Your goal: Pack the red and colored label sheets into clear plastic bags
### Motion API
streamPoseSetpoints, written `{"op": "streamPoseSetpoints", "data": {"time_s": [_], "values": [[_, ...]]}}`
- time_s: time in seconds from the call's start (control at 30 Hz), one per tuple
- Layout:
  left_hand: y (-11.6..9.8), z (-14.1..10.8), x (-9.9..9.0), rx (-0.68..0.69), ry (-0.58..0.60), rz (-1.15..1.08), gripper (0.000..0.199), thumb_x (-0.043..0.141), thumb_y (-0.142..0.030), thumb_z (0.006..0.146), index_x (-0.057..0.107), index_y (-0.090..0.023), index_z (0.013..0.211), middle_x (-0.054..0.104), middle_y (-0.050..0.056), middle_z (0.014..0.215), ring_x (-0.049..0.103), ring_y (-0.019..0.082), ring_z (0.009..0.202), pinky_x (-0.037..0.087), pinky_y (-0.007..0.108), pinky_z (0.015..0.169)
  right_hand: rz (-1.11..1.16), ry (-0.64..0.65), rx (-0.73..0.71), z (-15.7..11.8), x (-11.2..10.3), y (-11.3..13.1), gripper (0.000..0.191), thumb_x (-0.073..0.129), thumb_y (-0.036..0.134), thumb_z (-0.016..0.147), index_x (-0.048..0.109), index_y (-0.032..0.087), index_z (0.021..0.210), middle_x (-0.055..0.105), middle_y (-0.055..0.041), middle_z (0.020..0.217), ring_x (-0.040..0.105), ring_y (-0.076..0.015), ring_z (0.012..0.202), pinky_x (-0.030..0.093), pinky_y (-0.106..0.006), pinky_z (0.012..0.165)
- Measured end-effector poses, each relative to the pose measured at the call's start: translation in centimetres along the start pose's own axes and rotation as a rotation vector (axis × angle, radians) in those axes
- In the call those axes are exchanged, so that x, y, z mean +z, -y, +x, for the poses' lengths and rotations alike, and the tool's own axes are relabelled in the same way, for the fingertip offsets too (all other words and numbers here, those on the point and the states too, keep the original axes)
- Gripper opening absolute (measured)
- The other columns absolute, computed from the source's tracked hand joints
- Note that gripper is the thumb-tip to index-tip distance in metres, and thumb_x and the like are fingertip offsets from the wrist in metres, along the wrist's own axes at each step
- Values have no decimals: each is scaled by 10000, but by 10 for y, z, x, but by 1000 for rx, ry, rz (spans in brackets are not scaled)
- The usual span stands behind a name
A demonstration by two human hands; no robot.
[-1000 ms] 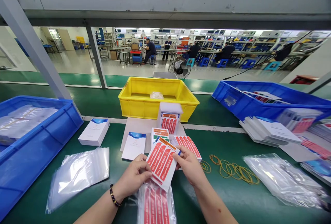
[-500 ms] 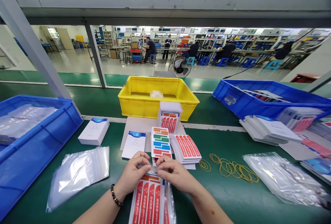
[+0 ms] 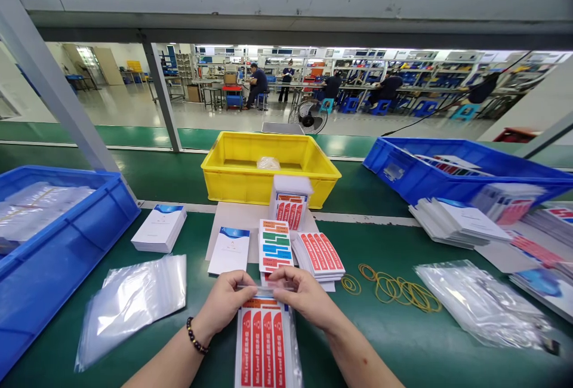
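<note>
A clear zip-lock bag (image 3: 296, 340) lies in front of me with red-and-white label sheets (image 3: 263, 346) inside it. My left hand (image 3: 230, 298) pinches the left part of the bag's top edge. On the right part of that edge, my right hand (image 3: 299, 295) is closed too, thumb and fingers together. Just beyond my fingers are a stack of multicoloured sticker sheets (image 3: 275, 245), a stack of white booklets with blue tops (image 3: 229, 251) and a pile of red label sheets (image 3: 319, 253). A filled clear bag (image 3: 290, 202) stands upright behind them.
A yellow bin (image 3: 271, 184) stands at the back, with blue bins (image 3: 67, 245) left and right. Empty clear bags (image 3: 134, 304) lie on the left beside more booklets (image 3: 159, 228). Rubber bands (image 3: 403, 291) and more plastic bags (image 3: 478, 304) lie on the right.
The bag with the labels has straightened and shifted slightly right. My hands have moved a little further apart along its top edge, still pinching it.
</note>
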State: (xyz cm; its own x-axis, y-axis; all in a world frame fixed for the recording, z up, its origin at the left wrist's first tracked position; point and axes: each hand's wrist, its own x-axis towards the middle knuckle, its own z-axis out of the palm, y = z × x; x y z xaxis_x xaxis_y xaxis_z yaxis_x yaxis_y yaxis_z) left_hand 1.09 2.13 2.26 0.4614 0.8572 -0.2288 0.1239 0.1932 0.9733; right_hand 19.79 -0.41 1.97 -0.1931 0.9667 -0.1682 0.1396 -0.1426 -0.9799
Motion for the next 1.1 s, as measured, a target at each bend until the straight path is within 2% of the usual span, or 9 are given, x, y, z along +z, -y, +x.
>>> {"op": "streamPoseSetpoints", "data": {"time_s": [0.07, 0.13, 0.4, 0.53, 0.6, 0.67, 0.77, 0.93, 1.1], "values": [[2, 0, 0, 26, -4, 34, 257, 610, -361, 661, 525, -122, 625, 551, 34, 640, 488, 134, 612, 377, 252, 599, -39, -8, -21, 1, 2, 0, 143, 610, 259, 657, 564, 129, 693, 562, -14, 671, 499, -118, 616, 393, -235, 593], [3, 1, 1, 44, -10, 55, 243, 603, -348, 664, 525, -123, 615, 538, 25, 624, 472, 125, 602, 369, 243, 587, -93, -29, -59, 1, 4, 0, 145, 585, 260, 677, 539, 133, 625, 552, -12, 638, 489, -117, 606, 384, -231, 583], [4, 0, 9, 35, 28, -42, 269, 639, -362, 652, 539, -114, 634, 562, 23, 643, 483, 113, 600, 376, 234, 606, -258, -47, -179, -1, 16, 1, 96, 514, 174, 720, 538, 142, 633, 563, -11, 657, 492, -121, 626, 379, -229, 593], [7, 0, 11, 70, 39, 7, 241, 618, -335, 676, 535, -118, 612, 549, 22, 624, 474, 113, 584, 377, 237, 594, -348, -48, -238, -3, 19, 0, 114, 506, 156, 743, 530, 148, 632, 561, -10, 670, 499, -122, 637, 374, -228, 595], [6, 1, 8, 149, 34, 98, 195, 609, -306, 694, 563, -121, 653, 566, 38, 684, 507, 137, 647, 399, 254, 640, -371, -42, -256, -3, 16, 0, 122, 506, 155, 754, 534, 150, 635, 556, -12, 679, 506, -127, 651, 382, -235, 608], [5, 0, 3, 271, -23, 208, 162, 608, -288, 716, 604, -134, 765, 587, 63, 817, 537, 174, 788, 415, 283, 740, -387, -66, -291, -3, 12, 0, 93, 517, 159, 760, 552, 156, 674, 561, -21, 724, 519, -142, 707, 399, -253, 659], [4, -1, -5, 415, -186, 273, 204, 554, -317, 784, 608, -163, 908, 578, 82, 961, 522, 203, 947, 396, 322, 857, -423, -185, -371, -2, 6, -1, 50, 549, 191, 770, 575, 169, 808, 568, -43, 836, 521, -174, 830, 411, -292, 754], [4, 1, -12, 484, -373, 259, 207, 464, -313, 844, 590, -155, 887, 578, 92, 953, 525, 202, 949, 407, 314, 848, -483, -342, -428, 1, 3, -6, 98, 507, 236, 823, 576, 170, 849, 566, -61, 847, 525, -188, 828, 420, -310, 741], [-7, -11, -15, 483, -381, 332, 220, 410, -307, 867, 574, -162, 847, 582, 68, 843, 539, 179, 828, 421, 275, 751, -480, -386, -452, 4, 2, -10, 171, 461, 286, 855, 570, 174, 785, 570, -70, 795, 529, -194, 781, 423, -315, 705]]}}
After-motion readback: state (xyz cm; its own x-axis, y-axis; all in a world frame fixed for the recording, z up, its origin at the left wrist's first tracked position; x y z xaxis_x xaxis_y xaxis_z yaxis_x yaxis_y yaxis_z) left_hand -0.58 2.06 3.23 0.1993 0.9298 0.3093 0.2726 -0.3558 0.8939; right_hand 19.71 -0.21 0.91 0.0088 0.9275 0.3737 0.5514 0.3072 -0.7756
